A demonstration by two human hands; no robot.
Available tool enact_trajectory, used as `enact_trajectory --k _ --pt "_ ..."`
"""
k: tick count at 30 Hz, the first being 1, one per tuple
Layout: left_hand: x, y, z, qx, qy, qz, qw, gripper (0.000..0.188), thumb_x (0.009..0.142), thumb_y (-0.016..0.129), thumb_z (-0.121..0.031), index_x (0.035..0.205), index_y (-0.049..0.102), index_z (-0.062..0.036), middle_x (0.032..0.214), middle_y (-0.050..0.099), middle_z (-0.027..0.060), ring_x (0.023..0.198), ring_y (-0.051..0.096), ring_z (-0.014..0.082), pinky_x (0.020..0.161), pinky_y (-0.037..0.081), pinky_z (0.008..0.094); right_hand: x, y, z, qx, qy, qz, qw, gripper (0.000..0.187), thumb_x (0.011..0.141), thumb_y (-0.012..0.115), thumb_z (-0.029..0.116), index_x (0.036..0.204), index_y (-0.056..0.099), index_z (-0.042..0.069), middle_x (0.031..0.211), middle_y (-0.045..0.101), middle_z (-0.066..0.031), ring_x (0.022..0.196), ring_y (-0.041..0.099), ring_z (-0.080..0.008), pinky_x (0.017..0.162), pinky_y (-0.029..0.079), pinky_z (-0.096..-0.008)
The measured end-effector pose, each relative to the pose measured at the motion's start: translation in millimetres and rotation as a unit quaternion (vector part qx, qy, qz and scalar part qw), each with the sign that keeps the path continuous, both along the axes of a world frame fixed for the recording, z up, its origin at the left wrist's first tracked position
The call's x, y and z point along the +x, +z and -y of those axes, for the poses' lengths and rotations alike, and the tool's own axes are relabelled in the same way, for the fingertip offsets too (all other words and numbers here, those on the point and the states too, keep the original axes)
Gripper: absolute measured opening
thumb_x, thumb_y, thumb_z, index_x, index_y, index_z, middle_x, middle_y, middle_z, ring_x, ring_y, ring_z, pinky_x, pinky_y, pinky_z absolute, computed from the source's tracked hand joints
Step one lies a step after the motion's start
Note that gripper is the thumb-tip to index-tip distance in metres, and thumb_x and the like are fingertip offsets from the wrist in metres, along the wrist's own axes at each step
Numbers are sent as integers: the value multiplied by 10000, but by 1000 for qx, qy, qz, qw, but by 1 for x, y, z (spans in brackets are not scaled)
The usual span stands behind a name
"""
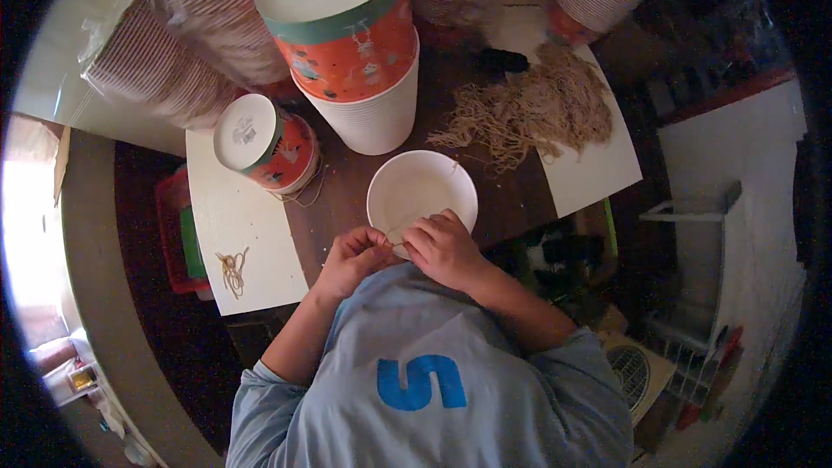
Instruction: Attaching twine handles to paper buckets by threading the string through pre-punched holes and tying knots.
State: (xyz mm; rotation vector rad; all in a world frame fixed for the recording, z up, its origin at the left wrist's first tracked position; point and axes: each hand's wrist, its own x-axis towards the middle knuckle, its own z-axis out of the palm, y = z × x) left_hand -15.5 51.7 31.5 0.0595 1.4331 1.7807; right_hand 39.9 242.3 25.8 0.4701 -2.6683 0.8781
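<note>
Head view: two bare hands work over a white tub at the near edge of the table.
White tub: round, open side up, smooth walls, pale interior, plain rim; located at the middle of the table's near edge, beside the shirt. Its underside support cannot be told.
Cord: thin, tan, fibrous; runs between the fingertips at the tub's near rim, with a fine loop above the interior.
Left hand: thumb and forefinger pinch the cord just left of the near rim.
Right hand: fingers bent, thumb and forefinger pinching the cord over the near rim.
Twine pile: tan, tangled, crinkled strands; spreads from the dark top onto the white right-hand panel.
Twine bundle: short, loosely folded; lies on the white left-hand panel, near its outer edge.
Tall stack: inverted tubs, orange-red printed wall with green band above nested white ones; stands toward the table's far edge.
Short stack: inverted, same print, cord around its lower rim; at the left panel's inner edge.
Wrapped stacks: nested, ribbed rims under clear, creased film; beyond the far left corner.
Shirt: grey-blue, soft cloth.
</note>
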Motion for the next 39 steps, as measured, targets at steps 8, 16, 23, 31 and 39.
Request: enact_trajectory --k 8,16,23,31,39 --pt "12 14 3 -84 19 -130 988 80 813 603 -36 879 572 -3 786 616 35 721 580 110 660 480 249 17 35 16 -135 -36 179 974 127 773 583 135 836 569 27 805 583 -134 743 577 -321 662 449 -419" --pt "23 28 4 -307 -22 -522 796 109 765 631 7 863 584 13 793 630 64 793 593 139 711 477 257 24 21 33 -179 -71 194 962 75 777 581 79 826 582 22 753 595 -156 690 592 -333 611 478 -396" --pt "22 -21 -2 -68 121 -64 988 34 829 581 -20 847 563 3 860 625 71 771 597 138 745 478 260 20 5 29 -50 -148 143 977 64 762 598 96 799 565 55 733 585 -121 653 589 -313 572 483 -409" --pt "22 -20 -2 72 121 68 988 35 846 557 -29 873 545 -11 877 616 85 779 585 151 737 477 279 22 -4 27 -103 -149 129 975 133 742 622 94 862 577 59 786 601 -112 673 599 -307 572 491 -387" --pt "19 -23 4 38 88 45 994 24 855 527 -19 876 527 -30 869 613 94 802 604 194 771 488 329 26 1 21 -279 -137 203 929 218 807 606 182 968 594 36 913 628 -138 763 626 -266 667 501 -371"
